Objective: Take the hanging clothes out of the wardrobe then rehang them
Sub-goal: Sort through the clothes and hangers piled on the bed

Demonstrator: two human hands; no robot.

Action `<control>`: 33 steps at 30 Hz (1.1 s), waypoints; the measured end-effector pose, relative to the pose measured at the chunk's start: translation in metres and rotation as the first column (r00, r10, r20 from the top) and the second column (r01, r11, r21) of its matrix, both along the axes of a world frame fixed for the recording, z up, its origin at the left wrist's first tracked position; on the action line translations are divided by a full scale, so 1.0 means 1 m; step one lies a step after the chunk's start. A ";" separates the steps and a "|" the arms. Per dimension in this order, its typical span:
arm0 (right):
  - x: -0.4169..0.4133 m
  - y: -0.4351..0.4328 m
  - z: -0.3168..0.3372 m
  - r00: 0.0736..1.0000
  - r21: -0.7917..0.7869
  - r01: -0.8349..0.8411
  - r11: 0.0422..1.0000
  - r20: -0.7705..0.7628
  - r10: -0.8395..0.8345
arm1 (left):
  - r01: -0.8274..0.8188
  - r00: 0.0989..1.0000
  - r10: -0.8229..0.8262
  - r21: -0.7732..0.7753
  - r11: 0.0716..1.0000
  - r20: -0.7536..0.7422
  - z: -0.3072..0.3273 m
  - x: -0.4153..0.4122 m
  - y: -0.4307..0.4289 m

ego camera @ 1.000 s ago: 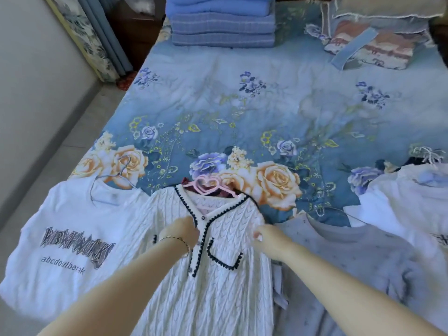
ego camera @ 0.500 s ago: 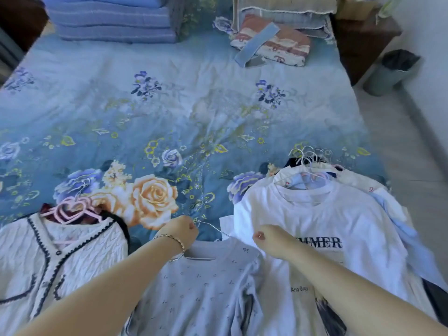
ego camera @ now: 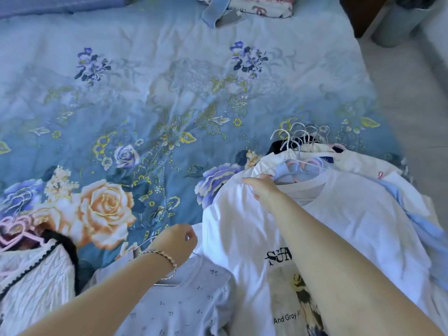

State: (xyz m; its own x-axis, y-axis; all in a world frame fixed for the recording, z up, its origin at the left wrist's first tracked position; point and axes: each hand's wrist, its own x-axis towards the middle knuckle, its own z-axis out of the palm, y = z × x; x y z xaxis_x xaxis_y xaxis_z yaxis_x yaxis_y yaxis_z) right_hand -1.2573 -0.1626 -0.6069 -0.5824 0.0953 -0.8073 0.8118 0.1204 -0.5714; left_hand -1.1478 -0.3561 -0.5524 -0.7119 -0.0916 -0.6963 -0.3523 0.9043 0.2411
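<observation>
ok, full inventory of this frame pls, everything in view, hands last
bedspread: 1, blue floral, covers the bed
white T-shirt: 1, white with dark print, tops the right pile
clothes pile: count unclear, white and pale blue, under the T-shirt
hanger hooks: several, white and metal, far end of the pile
sweater: 1, pale grey-blue, speckled, near centre
wire hanger: 1, metal, at the sweater's neck
cardigan: 1, white cable-knit with dark trim, near left
pink hanger: at least 1, in the cardigan
folded blankets: count unclear, blue, far left
bin: 1, grey, floor, far right
bracelet: 1, pinkish metal, left wrist
left hand: grips the wire hanger
right hand: pinches the T-shirt collar
</observation>
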 end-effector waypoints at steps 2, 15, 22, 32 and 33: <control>-0.007 -0.004 -0.011 0.987 -0.128 0.156 0.979 0.063 -0.149 | -0.030 0.999 0.030 0.003 1.000 0.015 -0.004 0.001 -0.004; 0.039 0.016 0.025 0.888 0.045 0.366 0.930 -0.315 -0.334 | 0.065 0.974 -0.004 0.257 0.964 -0.228 0.017 -0.015 0.025; 0.085 0.030 0.136 0.846 0.174 0.306 0.936 -0.501 -0.183 | 0.340 0.863 -0.276 0.082 0.937 -0.422 0.089 0.003 0.075; 0.173 -0.001 0.321 0.732 0.536 0.153 0.830 -0.626 0.270 | 0.393 0.789 -0.142 0.312 0.865 -0.598 0.251 0.094 0.060; 0.179 -0.007 0.344 0.708 0.548 0.162 0.820 -0.644 0.290 | 0.391 0.777 -0.105 0.345 0.853 -0.621 0.269 0.104 0.055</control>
